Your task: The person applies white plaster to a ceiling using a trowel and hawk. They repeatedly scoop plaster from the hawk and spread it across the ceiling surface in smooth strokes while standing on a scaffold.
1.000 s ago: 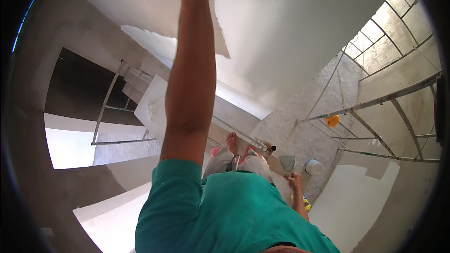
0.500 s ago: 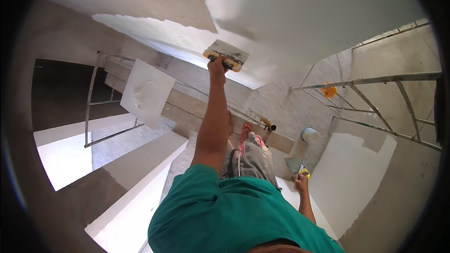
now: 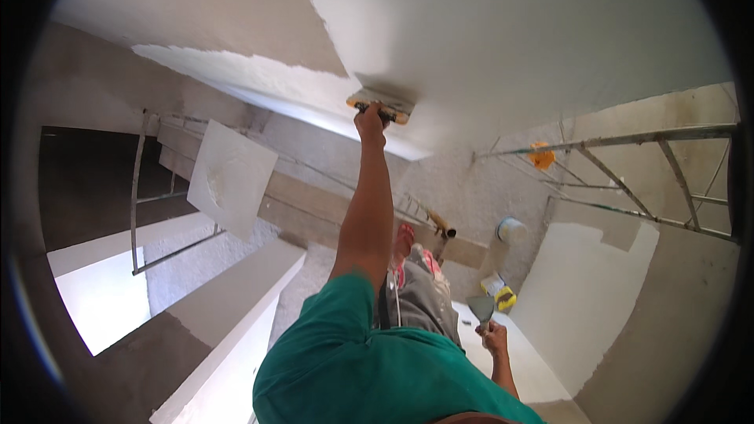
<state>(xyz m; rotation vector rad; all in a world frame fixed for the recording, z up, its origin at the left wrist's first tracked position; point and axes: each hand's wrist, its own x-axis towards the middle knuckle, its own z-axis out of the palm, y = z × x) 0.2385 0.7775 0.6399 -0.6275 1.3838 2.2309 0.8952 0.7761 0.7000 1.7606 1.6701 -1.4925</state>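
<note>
My left hand [image 3: 371, 121] reaches up and grips the handle of a wide putty knife [image 3: 382, 104] with a yellowish back edge. Its blade lies against the wall [image 3: 503, 39], along the border between smooth white filler and bare beige plaster. Low at my right side, my right hand [image 3: 493, 338] is closed round the handle of a smaller, fan-shaped putty knife [image 3: 481, 308], blade pointing up and away from the wall. A white board [image 3: 232, 177] smeared with filler sits on the scaffold to the left.
I stand on scaffold planks [image 3: 310, 206]. A metal scaffold frame [image 3: 140, 196] rises at left, another frame [image 3: 628, 141] at right. A pale bucket [image 3: 512, 229] and a yellow-and-white package [image 3: 499, 290] are below right. An orange object [image 3: 542, 155] is near the right frame. A window-like opening [image 3: 102, 298] glows at left.
The wide putty knife has tilted in and met its shadow on the wall. My right hand with the small knife has shifted left, away from the yellow-and-white package. The view has shifted slightly.
</note>
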